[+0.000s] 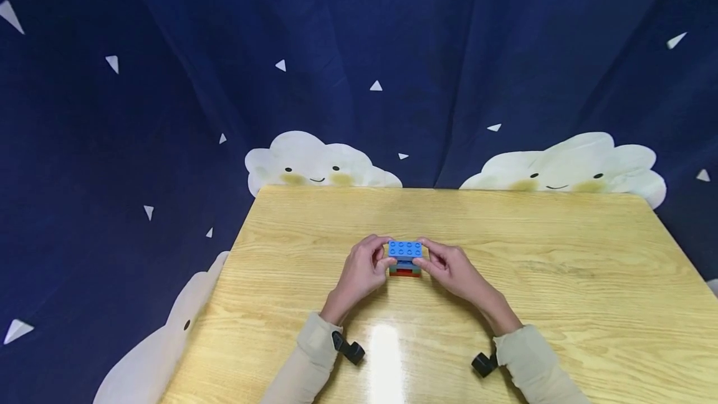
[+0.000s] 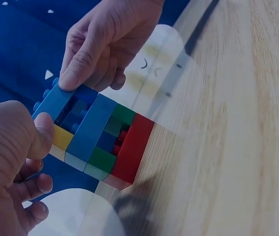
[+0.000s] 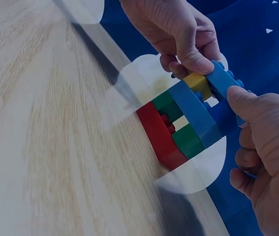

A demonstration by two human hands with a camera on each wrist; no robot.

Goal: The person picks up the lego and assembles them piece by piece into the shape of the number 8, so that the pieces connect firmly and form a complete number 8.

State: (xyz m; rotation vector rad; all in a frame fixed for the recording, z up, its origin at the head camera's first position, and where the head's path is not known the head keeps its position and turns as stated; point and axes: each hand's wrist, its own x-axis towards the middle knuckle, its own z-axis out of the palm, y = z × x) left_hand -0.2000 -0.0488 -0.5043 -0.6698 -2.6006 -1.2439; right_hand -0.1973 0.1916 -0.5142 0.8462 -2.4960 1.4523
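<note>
A stack of toy building bricks stands on the wooden table, a red brick [image 3: 161,140] lowest. Two green bricks [image 3: 188,140] sit apart on it, bridged by a blue brick [image 3: 193,110]. Above that are a yellow brick [image 3: 197,82] and a darker blue brick [image 3: 223,117], with a gap between. The studded blue top brick [image 1: 405,249] lies across these two; whether it is fully seated I cannot tell. My left hand [image 1: 361,270] pinches its left end between thumb and fingers. At the other end, my right hand [image 1: 451,270] pinches it likewise.
The wooden table [image 1: 561,267] extends around the stack on all sides. Behind it hangs a dark blue curtain [image 1: 336,30] with white triangles and cloud figures. Each wrist carries a small black camera [image 1: 349,348].
</note>
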